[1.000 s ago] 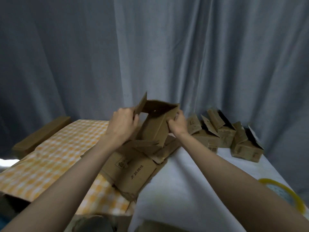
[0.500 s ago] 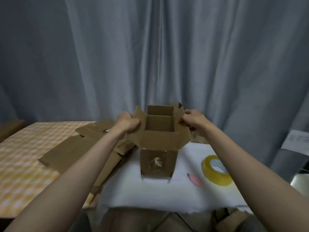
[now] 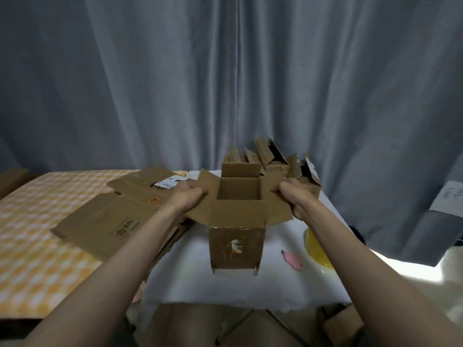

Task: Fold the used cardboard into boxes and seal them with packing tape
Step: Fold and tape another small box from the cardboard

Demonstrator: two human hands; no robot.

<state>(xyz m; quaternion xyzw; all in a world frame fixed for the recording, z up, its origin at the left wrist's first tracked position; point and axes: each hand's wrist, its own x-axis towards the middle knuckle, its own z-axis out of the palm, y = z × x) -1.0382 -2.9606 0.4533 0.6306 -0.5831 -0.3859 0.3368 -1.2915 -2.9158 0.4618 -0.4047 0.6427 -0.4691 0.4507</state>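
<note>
A small brown cardboard box (image 3: 236,246) stands upright over the white cloth table (image 3: 225,286), its top open and all flaps spread outward. My left hand (image 3: 186,195) grips the left flap and my right hand (image 3: 292,196) grips the right flap. Old clear tape marks show on the box's front face. A yellow roll of packing tape (image 3: 317,249) lies to the right, partly hidden by my right forearm. Flattened cardboard sheets (image 3: 110,216) lie to the left.
A pink utility knife (image 3: 293,262) lies on the white cloth right of the box. Several folded boxes (image 3: 278,161) stand at the table's far edge. A checked orange cloth (image 3: 30,246) covers the left surface. Grey curtains hang behind.
The box came off the flat pile on the left, was squared up and brought upright in front of me. Both hands have since spread its side flaps wider.
</note>
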